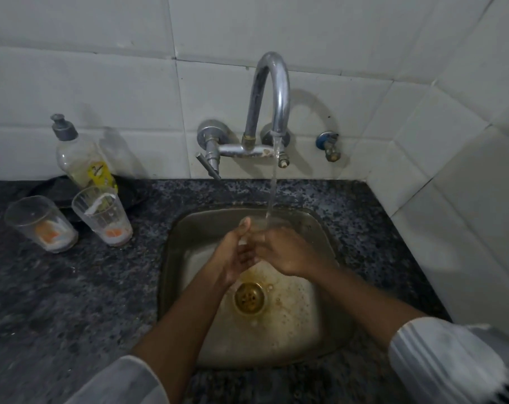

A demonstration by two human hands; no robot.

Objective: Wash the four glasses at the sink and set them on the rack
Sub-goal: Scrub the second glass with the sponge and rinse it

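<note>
Centre frame, over the sink (183,287): left hand (233,258) and right hand (285,252) meet under the water stream (272,199), apparently around a clear glass (257,225); the grip itself is too blurred to tell. Farther, at left of frame, two dirty glasses (102,214) (40,223) stand upright on the counter (72,287), nearer the left hand. No rack in view.

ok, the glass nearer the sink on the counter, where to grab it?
Take the nearer glass around its upper wall, coming from its sink side. It stands upright, wider toward the rim, that flank is free; the soap bottle stands behind it and the other glass on its far side.
</note>
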